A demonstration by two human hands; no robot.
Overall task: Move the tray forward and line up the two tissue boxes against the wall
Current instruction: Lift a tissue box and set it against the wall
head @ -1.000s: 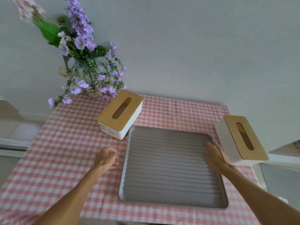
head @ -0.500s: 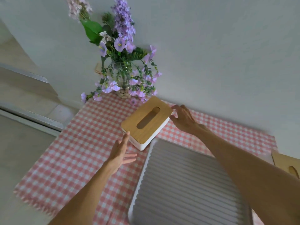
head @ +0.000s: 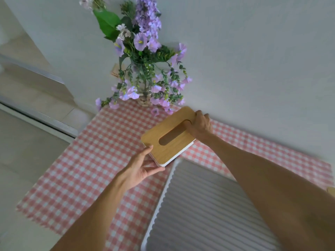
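Observation:
A white tissue box with a wooden slotted lid (head: 167, 140) sits slanted on the checked cloth, near the wall and below the flowers. My left hand (head: 140, 167) grips its near corner from the side and below. My right hand (head: 200, 125) grips its far end, thumb at the slot. The grey ribbed tray (head: 208, 214) with a white rim lies at the lower right, partly under my right forearm. Only a sliver of the second tissue box (head: 331, 189) shows at the right edge.
A vase of purple flowers (head: 145, 73) stands against the wall (head: 253, 60) just behind the held box. The pink-and-white checked cloth (head: 81, 169) covers the table; its left edge drops to a floor and a sill at the left.
Both hands left the tray's sides and went to the left tissue box. They now grip its two ends. The view swung left, pushing the second box almost out of frame.

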